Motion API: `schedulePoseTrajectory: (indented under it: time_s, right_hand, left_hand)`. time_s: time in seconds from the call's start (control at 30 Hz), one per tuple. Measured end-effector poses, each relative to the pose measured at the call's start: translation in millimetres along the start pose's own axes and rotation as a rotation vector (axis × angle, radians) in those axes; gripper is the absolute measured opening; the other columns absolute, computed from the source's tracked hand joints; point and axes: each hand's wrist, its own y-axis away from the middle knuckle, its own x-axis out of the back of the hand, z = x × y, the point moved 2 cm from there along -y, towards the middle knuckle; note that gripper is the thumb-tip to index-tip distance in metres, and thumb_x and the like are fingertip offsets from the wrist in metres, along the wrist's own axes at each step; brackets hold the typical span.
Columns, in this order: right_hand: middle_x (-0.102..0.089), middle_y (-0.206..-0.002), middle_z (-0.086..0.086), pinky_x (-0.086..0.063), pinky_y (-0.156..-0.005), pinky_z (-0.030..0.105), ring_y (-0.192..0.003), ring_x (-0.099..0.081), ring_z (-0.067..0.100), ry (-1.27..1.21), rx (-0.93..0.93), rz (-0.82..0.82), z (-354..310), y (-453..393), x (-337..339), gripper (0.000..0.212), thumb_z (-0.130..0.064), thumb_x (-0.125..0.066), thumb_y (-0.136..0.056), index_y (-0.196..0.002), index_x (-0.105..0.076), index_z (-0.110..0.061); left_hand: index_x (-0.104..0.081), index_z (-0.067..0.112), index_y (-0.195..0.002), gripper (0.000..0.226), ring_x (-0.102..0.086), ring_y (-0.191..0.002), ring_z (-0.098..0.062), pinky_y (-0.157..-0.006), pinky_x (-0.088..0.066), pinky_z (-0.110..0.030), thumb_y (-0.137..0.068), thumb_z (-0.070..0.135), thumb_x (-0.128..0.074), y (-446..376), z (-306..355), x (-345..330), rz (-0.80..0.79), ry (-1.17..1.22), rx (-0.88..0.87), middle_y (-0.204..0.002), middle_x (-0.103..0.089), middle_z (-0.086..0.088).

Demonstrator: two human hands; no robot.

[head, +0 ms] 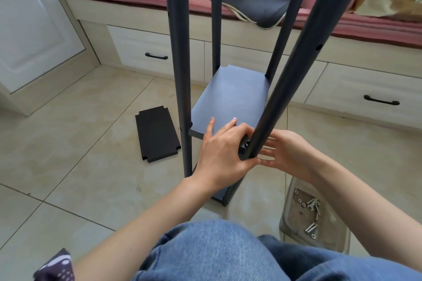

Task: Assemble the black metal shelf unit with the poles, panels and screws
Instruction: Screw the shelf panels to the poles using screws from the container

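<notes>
Spare panel (157, 133) flat on the floor, well left of the left hand, not yet fitted. 4 poles up; middle panel (230, 98) sits between them, just beyond both hands.

Step in hand, by my reading: fixing that panel's near corner to the near pole (296, 64). Next move likely calls for lining up the pole's hole with the corner and feeding in a screw.

Left hand (222, 150): fingers curled over the panel corner, thumb under, gripping it against the pole. Right hand (285, 150): fingers straight, fingertips touching the pole's far side, holding nothing. Screws (311, 217) lie in a bag on the floor, below the right hand.
</notes>
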Motion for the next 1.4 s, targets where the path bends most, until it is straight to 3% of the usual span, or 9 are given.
schedulePoseTrajectory:
  time_s: [0.17,0.27,0.37,0.5,0.6,0.7,0.87,1.03,1.4]
  right_hand:
    - [-0.072,-0.08,0.005,-0.053,-0.062,0.032,-0.076,-0.069,0.019,0.079,0.078,0.009,-4.2,-13.9,-16.6,0.026,-0.02,-0.057,-0.098,-0.079,-0.075,-0.014]
    - [-0.071,-0.082,0.008,-0.057,-0.073,0.037,-0.081,-0.069,0.02,0.092,0.122,-0.01,-8.5,-15.0,-16.2,0.019,-0.017,-0.058,-0.097,-0.086,-0.071,-0.008]
    - [-0.072,-0.082,0.011,-0.056,-0.083,0.043,-0.08,-0.071,0.023,0.04,0.142,-0.024,-11.0,-15.5,-18.3,0.02,-0.011,-0.056,-0.096,-0.084,-0.071,-0.006]
    - [-0.072,-0.079,0.009,-0.057,-0.08,0.043,-0.078,-0.071,0.023,-0.002,0.133,-0.055,-7.2,-12.5,-19.7,0.022,-0.012,-0.061,-0.086,-0.07,-0.077,-0.012]
    - [-0.072,-0.079,0.009,-0.059,-0.068,0.036,-0.075,-0.071,0.021,-0.045,0.115,-0.07,-5.0,-10.6,-20.2,0.015,-0.019,-0.064,-0.08,-0.081,-0.074,-0.009]
    - [-0.071,-0.079,0.009,-0.056,-0.061,0.032,-0.072,-0.069,0.02,-0.086,0.091,-0.092,-1.3,-10.0,-20.8,0.028,-0.024,-0.065,-0.075,-0.096,-0.066,-0.005]
    - [-0.07,-0.081,0.009,-0.057,-0.064,0.032,-0.074,-0.067,0.02,-0.107,0.081,-0.098,0.6,-10.3,-19.8,0.039,-0.023,-0.065,-0.076,-0.109,-0.065,-0.002]
    - [-0.069,-0.091,0.016,-0.058,-0.073,0.037,-0.085,-0.068,0.03,-0.114,0.059,-0.063,3.0,-12.5,-16.8,0.032,-0.022,-0.066,-0.076,-0.101,-0.067,-0.002]
    - [-0.074,-0.093,0.013,-0.057,-0.064,0.031,-0.086,-0.073,0.027,-0.107,0.047,0.005,5.7,-15.3,-20.8,0.026,-0.018,-0.054,-0.1,-0.119,-0.061,0.0]
  left_hand:
    - [-0.055,0.026,-0.133,0.058,-0.03,-0.15,-0.029,-0.124,0.002,-0.051,-0.081,0.039,-0.077,1.7,-0.9,5.2,-0.028,-0.027,0.011,-0.139,-0.058,0.013]
    - [-0.052,0.027,-0.139,0.064,-0.014,-0.154,-0.035,-0.123,0.006,-0.053,-0.082,0.04,-0.076,-0.4,-2.2,8.8,-0.05,-0.092,-0.016,-0.156,-0.039,0.013]
    - [-0.053,0.026,-0.139,0.063,0.0,-0.156,-0.026,-0.122,0.009,-0.053,-0.082,0.042,-0.075,-2.9,-4.5,10.6,-0.057,-0.125,-0.053,-0.161,-0.032,0.01]
    - [-0.051,0.028,-0.14,0.062,-0.003,-0.156,-0.025,-0.122,0.01,-0.053,-0.084,0.043,-0.073,-1.6,-5.0,11.0,-0.103,-0.11,-0.035,-0.158,-0.034,0.014]
    - [-0.05,0.029,-0.142,0.063,-0.013,-0.155,-0.03,-0.123,0.008,-0.052,-0.086,0.045,-0.073,-0.6,-5.2,12.2,-0.119,-0.111,-0.017,-0.155,-0.039,0.015]
    - [-0.05,0.028,-0.143,0.064,-0.018,-0.154,-0.029,-0.124,0.004,-0.052,-0.086,0.046,-0.073,-0.4,-5.8,13.6,-0.121,-0.112,-0.001,-0.153,-0.044,0.014]
    - [-0.045,0.031,-0.143,0.065,-0.017,-0.154,-0.024,-0.124,0.003,-0.048,-0.086,0.048,-0.071,-0.6,-7.5,12.9,-0.129,-0.114,0.008,-0.156,-0.04,0.015]
    - [-0.02,0.03,-0.159,0.085,-0.007,-0.155,-0.014,-0.124,0.005,-0.039,-0.09,0.061,-0.059,-2.0,-15.3,10.2,-0.193,-0.213,0.009,-0.166,-0.02,0.009]
    - [-0.024,0.031,-0.159,0.083,-0.006,-0.155,-0.012,-0.126,-0.002,-0.037,-0.088,0.073,-0.021,1.5,-23.7,4.4,-0.213,-0.324,-0.054,-0.166,-0.019,0.013]
